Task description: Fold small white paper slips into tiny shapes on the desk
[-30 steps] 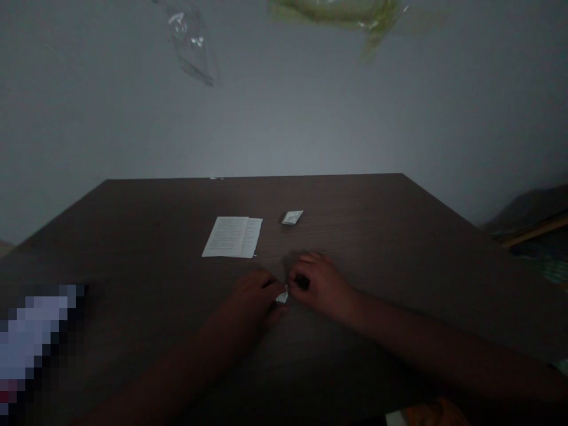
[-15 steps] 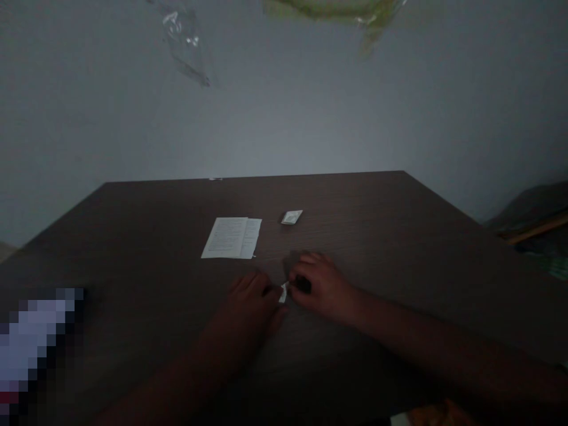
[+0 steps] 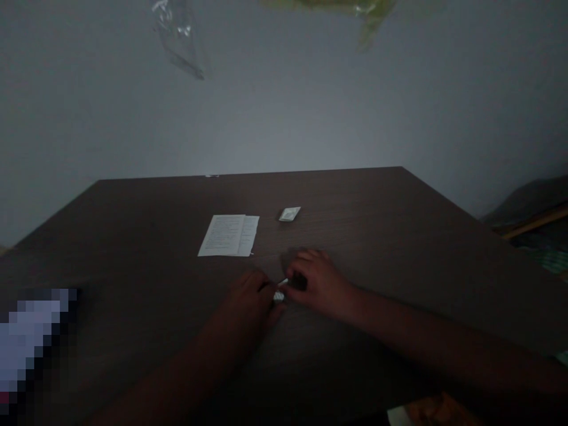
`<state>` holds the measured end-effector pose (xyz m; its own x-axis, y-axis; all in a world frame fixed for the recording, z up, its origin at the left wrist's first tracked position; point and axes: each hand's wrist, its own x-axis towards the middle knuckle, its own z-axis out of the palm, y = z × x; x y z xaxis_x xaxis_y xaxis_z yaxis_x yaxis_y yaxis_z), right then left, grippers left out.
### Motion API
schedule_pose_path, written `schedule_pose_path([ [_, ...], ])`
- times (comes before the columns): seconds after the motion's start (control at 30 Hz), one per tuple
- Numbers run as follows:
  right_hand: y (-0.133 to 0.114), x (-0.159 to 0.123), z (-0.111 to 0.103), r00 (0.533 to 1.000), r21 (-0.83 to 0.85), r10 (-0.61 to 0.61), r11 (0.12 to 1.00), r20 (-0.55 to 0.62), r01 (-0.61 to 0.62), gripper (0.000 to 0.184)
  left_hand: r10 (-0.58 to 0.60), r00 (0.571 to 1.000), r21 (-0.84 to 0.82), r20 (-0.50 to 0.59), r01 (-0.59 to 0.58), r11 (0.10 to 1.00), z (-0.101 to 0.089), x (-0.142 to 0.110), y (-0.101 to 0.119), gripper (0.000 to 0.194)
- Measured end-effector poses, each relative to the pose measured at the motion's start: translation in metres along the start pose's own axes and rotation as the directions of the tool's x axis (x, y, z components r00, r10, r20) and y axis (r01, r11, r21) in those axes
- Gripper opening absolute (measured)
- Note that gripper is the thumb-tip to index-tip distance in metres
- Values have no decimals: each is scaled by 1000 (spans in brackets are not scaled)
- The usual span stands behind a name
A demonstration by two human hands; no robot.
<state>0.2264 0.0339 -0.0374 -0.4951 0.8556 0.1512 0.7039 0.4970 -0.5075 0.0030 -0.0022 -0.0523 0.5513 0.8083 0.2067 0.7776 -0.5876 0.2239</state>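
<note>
Between my two hands is a small piece of paper [image 3: 279, 295], white with faint print, mostly covered by the fingers. My left hand [image 3: 252, 299] is closed on its left side, thumb low and fingers curled over it. From the right, my right hand [image 3: 316, 277] pinches the paper's upper edge between thumb and forefinger. Beyond the hands lies a small folded paper [image 3: 290, 214], diamond-like in outline. Two overlapping printed sheets [image 3: 224, 235] rest flat to the left of it.
The dark wooden table [image 3: 377, 219] meets a pale wall [image 3: 310, 106] at its far edge. A pixelated, screen-like object [image 3: 31, 337] lies at the left. Clear plastic [image 3: 180, 41] hangs on the wall. Dark clutter [image 3: 536, 207] stands beyond the right edge.
My right thumb and fingers have come closer to my left hand, and the small paper has turned, showing printed lines below the fingers. The view has shifted slightly.
</note>
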Motion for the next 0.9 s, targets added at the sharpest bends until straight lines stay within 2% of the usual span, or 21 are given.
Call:
schedule_pose_path([
  [0.23, 3, 5, -1, 998, 7, 66, 998, -22, -66, 17, -17, 999, -15, 36, 17, 1000, -1, 3, -3, 15],
  [0.43, 6, 9, -1, 995, 2, 90, 996, -52, -90, 16, -37, 993, -21, 110, 40, 999, -17, 6, 4, 16],
  [0.53, 7, 7, -3, 995, 12, 83, 997, -55, -82, 14, -53, 993, -29, 107, 57, 998, -16, 5, 4, 16],
  [0.7, 3, 1, -7, 999, -3, -29, 1000, 30, 29, 18, -58, 998, -24, 36, 59, 998, -1, 1, -1, 14],
  [0.8, 0, 3, -7, 999, -45, 15, 999, 33, -13, 19, -44, 999, -31, 17, 45, 999, 0, 0, -1, 14],
  [0.9, 1, 8, -6, 997, -78, 75, 994, 11, -74, 21, -40, 998, -43, 41, 42, 998, -6, 2, 2, 11],
])
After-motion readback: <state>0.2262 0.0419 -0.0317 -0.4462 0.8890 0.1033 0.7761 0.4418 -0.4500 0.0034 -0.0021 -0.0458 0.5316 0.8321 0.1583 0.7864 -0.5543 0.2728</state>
